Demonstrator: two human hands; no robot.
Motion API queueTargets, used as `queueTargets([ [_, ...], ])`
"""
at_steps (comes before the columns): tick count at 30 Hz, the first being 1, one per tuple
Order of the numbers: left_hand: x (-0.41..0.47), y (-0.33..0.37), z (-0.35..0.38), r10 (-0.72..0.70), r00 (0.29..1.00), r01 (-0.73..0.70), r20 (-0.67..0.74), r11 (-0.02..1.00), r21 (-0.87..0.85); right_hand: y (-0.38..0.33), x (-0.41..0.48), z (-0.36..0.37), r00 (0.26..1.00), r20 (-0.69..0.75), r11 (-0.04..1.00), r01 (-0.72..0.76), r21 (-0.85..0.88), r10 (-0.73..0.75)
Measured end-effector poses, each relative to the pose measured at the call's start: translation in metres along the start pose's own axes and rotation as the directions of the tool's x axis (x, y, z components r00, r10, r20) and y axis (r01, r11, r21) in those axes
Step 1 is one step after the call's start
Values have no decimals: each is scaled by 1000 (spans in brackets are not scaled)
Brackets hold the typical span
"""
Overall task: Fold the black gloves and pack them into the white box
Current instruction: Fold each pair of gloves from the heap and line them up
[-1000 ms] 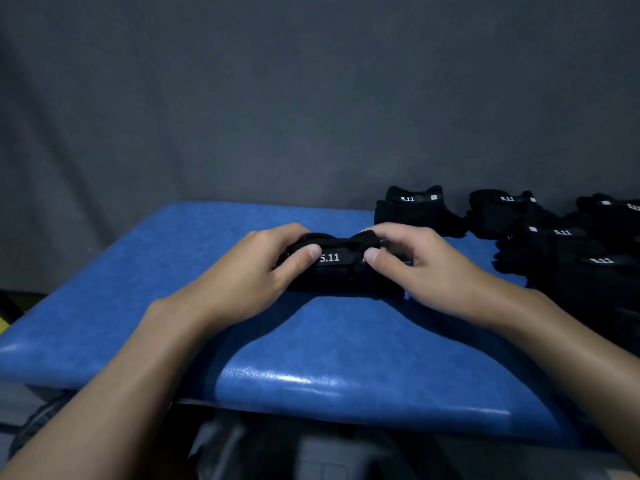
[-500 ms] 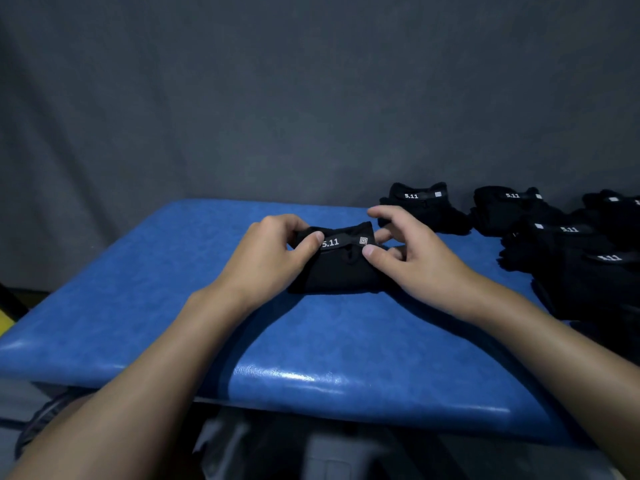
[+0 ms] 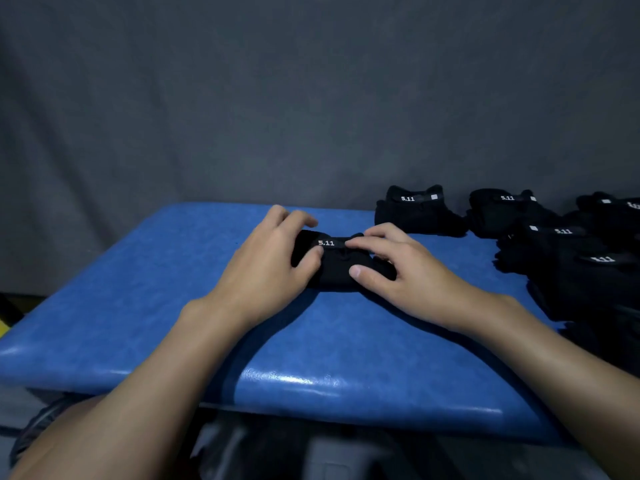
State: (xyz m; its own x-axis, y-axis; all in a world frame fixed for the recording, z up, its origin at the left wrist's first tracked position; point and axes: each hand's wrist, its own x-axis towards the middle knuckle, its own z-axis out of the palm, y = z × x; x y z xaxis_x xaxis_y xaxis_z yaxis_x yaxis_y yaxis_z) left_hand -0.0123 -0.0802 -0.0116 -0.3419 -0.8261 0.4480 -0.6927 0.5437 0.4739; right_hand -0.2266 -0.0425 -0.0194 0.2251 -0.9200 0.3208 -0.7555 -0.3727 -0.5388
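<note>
The blue surface (image 3: 173,306) looks like padded vinyl, smooth, with a glossy sheen along its front edge. The black gloves (image 3: 341,271) are matt cloth, and the grey backdrop (image 3: 311,98) is dull fabric too.

Makeshift packing station: blue padded bench (image 3: 138,306), grey fabric backdrop (image 3: 311,98), piled branded black gloves (image 3: 571,278).

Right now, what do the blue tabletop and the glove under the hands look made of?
The blue tabletop: likely padded vinyl or faux leather; glossy highlights on its rounded front edge, faint grain. The black glove: seemingly matte fabric; soft folds, no shine, white 5.11 print on a strap; weave unclear.
</note>
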Motion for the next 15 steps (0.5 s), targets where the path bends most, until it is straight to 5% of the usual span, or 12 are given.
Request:
queueTargets([
  [3,-5,-4,-7,104,990,-100,93,994,-43,0,1,0,1000,5,1000,-11,-2,11],
  [8,-3,-7,-10,60,985,-69,159,996,54,-2,0,-2,999,32,999,-3,-32,4],
  [15,-2,-8,-5,2,975,6,224,999,-37,0,1,-9,997,70,999,-21,-38,23],
])
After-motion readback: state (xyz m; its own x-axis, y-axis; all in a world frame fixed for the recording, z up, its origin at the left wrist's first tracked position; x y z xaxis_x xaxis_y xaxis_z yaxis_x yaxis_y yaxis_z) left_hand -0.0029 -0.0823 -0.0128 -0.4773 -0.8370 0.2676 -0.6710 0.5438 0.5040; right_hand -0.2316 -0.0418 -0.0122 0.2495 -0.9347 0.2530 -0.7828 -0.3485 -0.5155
